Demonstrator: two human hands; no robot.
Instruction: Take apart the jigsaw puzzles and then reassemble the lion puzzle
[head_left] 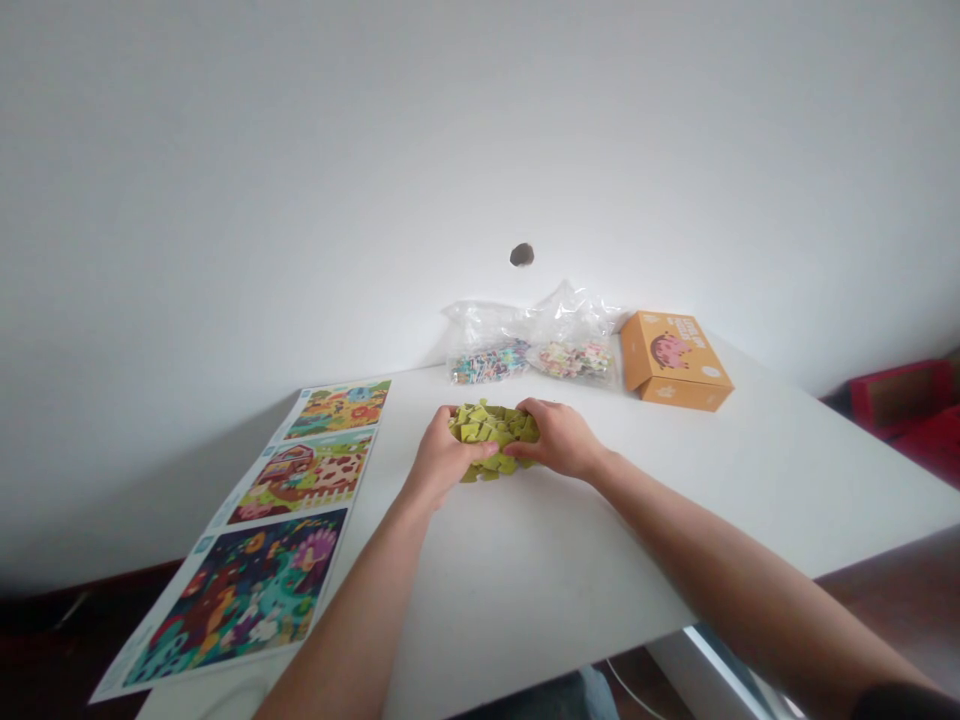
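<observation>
A heap of yellow-green puzzle pieces (493,430) lies on the white table (540,570), a little past its middle. My left hand (442,462) cups the heap from the left, fingers curled round it. My right hand (555,438) presses in from the right, fingers also wrapped over the pieces. Both hands hold the pile together between them, thumbs meeting near its front.
A long sheet with three colourful pictures (277,530) lies along the table's left side. Two clear bags of puzzle pieces (525,350) and an orange box (675,362) stand at the back by the white wall. A red box (911,400) sits off to the right.
</observation>
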